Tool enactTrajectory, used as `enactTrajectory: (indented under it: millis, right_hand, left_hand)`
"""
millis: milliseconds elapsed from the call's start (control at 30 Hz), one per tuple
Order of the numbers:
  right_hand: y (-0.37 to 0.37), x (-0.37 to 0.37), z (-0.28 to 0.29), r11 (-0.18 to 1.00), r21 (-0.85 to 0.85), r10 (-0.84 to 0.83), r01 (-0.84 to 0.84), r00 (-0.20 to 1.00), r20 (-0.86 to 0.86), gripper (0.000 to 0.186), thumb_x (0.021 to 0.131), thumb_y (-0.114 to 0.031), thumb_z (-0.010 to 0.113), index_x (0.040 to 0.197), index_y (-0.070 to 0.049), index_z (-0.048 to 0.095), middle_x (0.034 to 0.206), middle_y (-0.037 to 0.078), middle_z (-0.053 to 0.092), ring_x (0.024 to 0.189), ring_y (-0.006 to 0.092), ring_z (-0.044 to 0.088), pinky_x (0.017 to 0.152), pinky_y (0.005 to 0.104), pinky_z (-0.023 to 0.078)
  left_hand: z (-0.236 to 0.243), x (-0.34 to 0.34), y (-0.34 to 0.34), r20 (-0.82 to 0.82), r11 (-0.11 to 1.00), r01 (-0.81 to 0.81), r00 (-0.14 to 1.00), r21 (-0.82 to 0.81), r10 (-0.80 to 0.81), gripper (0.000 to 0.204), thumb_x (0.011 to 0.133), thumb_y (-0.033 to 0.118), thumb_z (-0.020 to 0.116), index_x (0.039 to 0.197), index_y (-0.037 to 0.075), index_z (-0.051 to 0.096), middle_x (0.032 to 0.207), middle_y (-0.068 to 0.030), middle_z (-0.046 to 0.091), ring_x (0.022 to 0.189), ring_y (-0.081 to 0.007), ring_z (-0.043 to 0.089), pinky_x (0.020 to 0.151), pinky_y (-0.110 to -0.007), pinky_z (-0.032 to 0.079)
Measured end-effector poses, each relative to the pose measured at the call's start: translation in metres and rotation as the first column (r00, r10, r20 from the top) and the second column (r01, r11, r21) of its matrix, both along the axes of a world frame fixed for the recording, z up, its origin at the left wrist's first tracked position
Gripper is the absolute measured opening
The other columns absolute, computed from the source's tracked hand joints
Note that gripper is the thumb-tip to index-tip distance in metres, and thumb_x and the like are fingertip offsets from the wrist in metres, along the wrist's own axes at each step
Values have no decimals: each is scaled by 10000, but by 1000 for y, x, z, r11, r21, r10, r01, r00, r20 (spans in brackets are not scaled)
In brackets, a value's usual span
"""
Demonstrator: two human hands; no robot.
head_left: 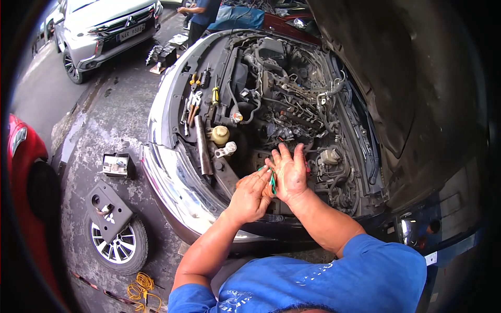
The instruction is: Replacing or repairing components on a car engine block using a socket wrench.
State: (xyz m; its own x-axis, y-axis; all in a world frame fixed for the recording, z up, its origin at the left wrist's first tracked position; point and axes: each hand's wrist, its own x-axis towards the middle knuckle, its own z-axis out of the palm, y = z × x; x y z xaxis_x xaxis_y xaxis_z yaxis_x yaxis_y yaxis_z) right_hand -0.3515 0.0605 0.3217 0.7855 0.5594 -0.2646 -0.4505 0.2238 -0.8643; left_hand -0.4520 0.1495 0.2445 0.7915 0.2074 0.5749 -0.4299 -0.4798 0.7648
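Observation:
Over the front edge of the open engine bay (292, 104), my two hands meet. My left hand (251, 194) is closed around a small green and orange rag (273, 182), mostly hidden by the fingers, and presses it against the side of my right hand. With its palm up and fingers spread, my right hand (288, 175) is open. Just beyond them lie the engine's hoses and metal parts. A yellowish reservoir (219, 135) with a cap stands to the left of the hands, beside a long metal tube (203, 146).
Pliers (195, 81), a yellow screwdriver (215, 96) and several wrenches rest on the car's front panel. The raised hood (386, 68) hangs at right. On the floor at left are a battery (118, 165), a wheel (119, 248) and a yellow cord (141, 287). Another person (203, 15) stands far off.

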Motion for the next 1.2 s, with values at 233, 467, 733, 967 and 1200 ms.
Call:
enactTrajectory:
  millis: [233,467,733,967,1200]
  right_hand:
    - [-50,-28,-7,716,-697,674,-41,301,675,495,787,-187,749,1183,49,568,1145,183,593,1075,314,597,921,355,476]
    - [-73,-22,-44,762,-647,545,13,527,653,418,729,-100,731,1105,28,599,1047,195,648,980,307,649,858,350,506]
    - [-106,-22,-12,880,-173,473,-441,799,371,265,915,-56,564,1165,26,601,1058,69,656,967,123,613,864,265,492]
    - [-112,-32,13,958,277,-61,77,996,-64,1071,795,-761,502,1535,-183,-14,1568,113,100,1361,268,311,1032,615,276]
    - [-112,-43,22,709,479,-371,517,851,-370,1115,786,-771,509,1530,-86,40,1576,140,93,1055,211,410,1007,350,332]
  left_hand:
    - [-3,-5,-13,-88,32,-83,962,-996,-258,279,998,238,437,1136,28,557,1015,-95,594,918,-190,585,805,-333,494]
    - [6,-15,-47,-101,396,-26,980,-918,-169,668,997,183,480,1525,45,93,1448,-126,398,1251,-233,468,1044,-339,371]
    - [18,-13,-53,49,494,257,917,-831,-395,729,884,14,504,1519,49,147,1511,-133,302,1366,-216,333,1094,-320,302]
    - [62,-16,-70,-154,948,269,943,-168,-295,904,691,25,524,1501,-3,121,1520,-256,201,1425,-384,184,1149,-450,200]
    - [65,-1,-77,104,755,226,926,616,-362,984,640,193,754,1448,-30,239,1480,-281,292,1287,-449,379,1053,-505,341]
